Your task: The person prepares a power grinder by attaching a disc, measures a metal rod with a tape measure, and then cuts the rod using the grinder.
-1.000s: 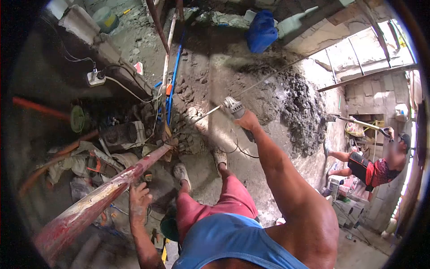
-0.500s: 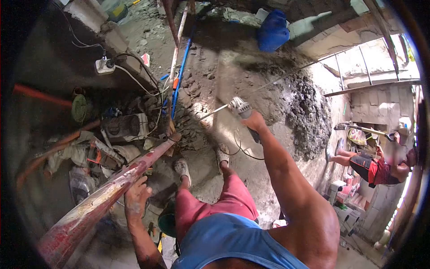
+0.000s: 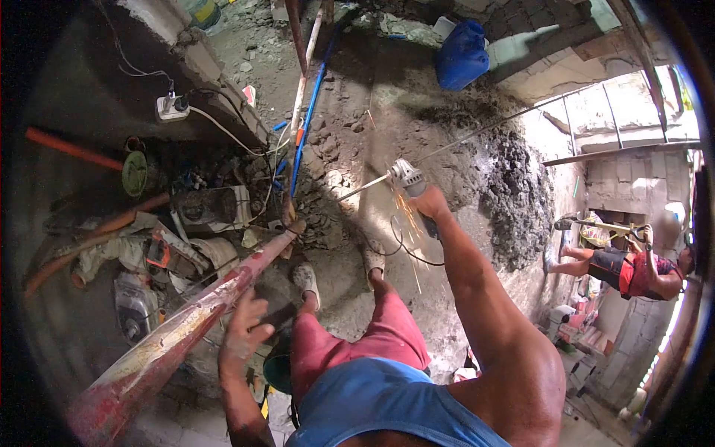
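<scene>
My right hand (image 3: 429, 203) is wrapped round the body of an angle grinder (image 3: 407, 176), held out in front of me at arm's length. The grinder's head is right at a long thin metal rod (image 3: 365, 186), which runs on past it toward the upper right. Orange sparks (image 3: 408, 217) spray down from the tool toward the floor. A dark cord loops below the grinder. Beside a thick, paint-worn red pole (image 3: 186, 316), my left hand (image 3: 244, 334) is raised with its fingers apart and nothing in it.
Rubble and damp soil cover the floor (image 3: 439, 261). A blue jug (image 3: 462, 56) stands at the far side. Cables run from a white socket box (image 3: 172, 108). Tools and sacks clutter the left. At the right, another person (image 3: 633, 272) holds a long-handled tool.
Sparks now fly from the grinder; none showed before. My left hand has come off the red pole and opened. The other person has raised their arms with the long-handled tool.
</scene>
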Motion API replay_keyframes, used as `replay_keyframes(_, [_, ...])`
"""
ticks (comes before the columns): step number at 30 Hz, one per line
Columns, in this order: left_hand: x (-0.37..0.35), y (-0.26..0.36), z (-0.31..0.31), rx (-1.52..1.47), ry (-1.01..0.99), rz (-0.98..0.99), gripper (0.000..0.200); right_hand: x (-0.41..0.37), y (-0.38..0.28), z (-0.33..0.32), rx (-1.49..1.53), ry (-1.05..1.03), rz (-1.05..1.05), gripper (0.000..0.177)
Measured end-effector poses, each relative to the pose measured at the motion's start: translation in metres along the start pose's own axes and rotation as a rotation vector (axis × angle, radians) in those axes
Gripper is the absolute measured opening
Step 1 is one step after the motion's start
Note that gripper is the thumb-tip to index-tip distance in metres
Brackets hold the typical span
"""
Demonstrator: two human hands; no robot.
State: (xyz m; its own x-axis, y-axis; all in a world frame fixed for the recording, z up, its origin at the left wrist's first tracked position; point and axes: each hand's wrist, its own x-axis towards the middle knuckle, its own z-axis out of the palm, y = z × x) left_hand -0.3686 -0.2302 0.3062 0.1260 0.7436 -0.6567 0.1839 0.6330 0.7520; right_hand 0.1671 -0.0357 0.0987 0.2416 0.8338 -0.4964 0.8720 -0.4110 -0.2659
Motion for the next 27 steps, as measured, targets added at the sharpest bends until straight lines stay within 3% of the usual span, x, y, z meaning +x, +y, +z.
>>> replay_keyframes(2, [0.002, 0.008, 0.021, 0.118, -0.096, -0.031, 0.084, -0.002, 0.000, 0.000, 0.033, -0.001, 0.008, 0.052])
replay_keyframes(4, [0.020, 0.013, 0.046, 0.092, -0.363, -0.120, 0.078, -0.013, 0.002, -0.002, 0.064, 0.005, 0.027, 0.051])
replay_keyframes(7, [0.077, 0.014, 0.082, 0.180, -0.358, -0.051, 0.072, -0.039, 0.002, -0.015, 0.301, 0.016, 0.101, 0.050])
replay_keyframes(9, [0.146, -0.009, 0.105, 0.286, -0.203, 0.186, 0.062, -0.064, 0.004, -0.018, 0.442, 0.158, 0.148, 0.052])
replay_keyframes(11, [0.196, 0.031, 0.130, 0.393, -0.064, 0.180, 0.048, -0.068, 0.019, -0.004, 0.566, 0.209, 0.119, 0.054])
replay_keyframes(13, [0.307, -0.054, 0.152, 0.511, 0.222, 0.595, 0.038, -0.070, 0.033, 0.001, 0.708, 0.189, 0.146, 0.063])
replay_keyframes(14, [0.326, -0.055, 0.162, 0.504, 0.227, 0.591, 0.038, -0.076, 0.030, 0.000, 0.643, 0.290, 0.106, 0.059])
replay_keyframes(16, [0.363, -0.054, 0.178, 0.731, 0.230, 0.729, 0.038, -0.083, 0.025, -0.007, 0.738, 0.211, 0.135, 0.056])
replay_keyframes(17, [0.385, -0.054, 0.188, 0.511, 0.195, 0.480, 0.042, -0.078, 0.027, -0.002, 0.736, 0.217, 0.133, 0.056])
replay_keyframes(18, [0.396, -0.053, 0.191, 0.503, 0.193, 0.477, 0.042, -0.075, 0.030, 0.004, 0.816, 0.183, 0.121, 0.055])
replay_keyframes(19, [0.406, -0.053, 0.195, 0.513, 0.200, 0.629, 0.040, -0.071, 0.034, 0.009, 0.894, 0.147, 0.113, 0.055])
replay_keyframes(21, [0.414, -0.058, 0.205, 0.522, 0.195, 0.928, 0.035, -0.065, 0.037, 0.014, 0.748, 0.190, 0.167, 0.056])
replay_keyframes(24, [0.415, -0.064, 0.206, 0.475, 0.026, 0.859, 0.031, -0.060, 0.030, 0.014, 0.545, 0.213, 0.192, 0.061])
replay_keyframes(27, [0.417, -0.078, 0.211, 0.539, 0.034, 0.814, 0.029, -0.057, 0.023, 0.014, 0.419, 0.174, 0.159, 0.067])
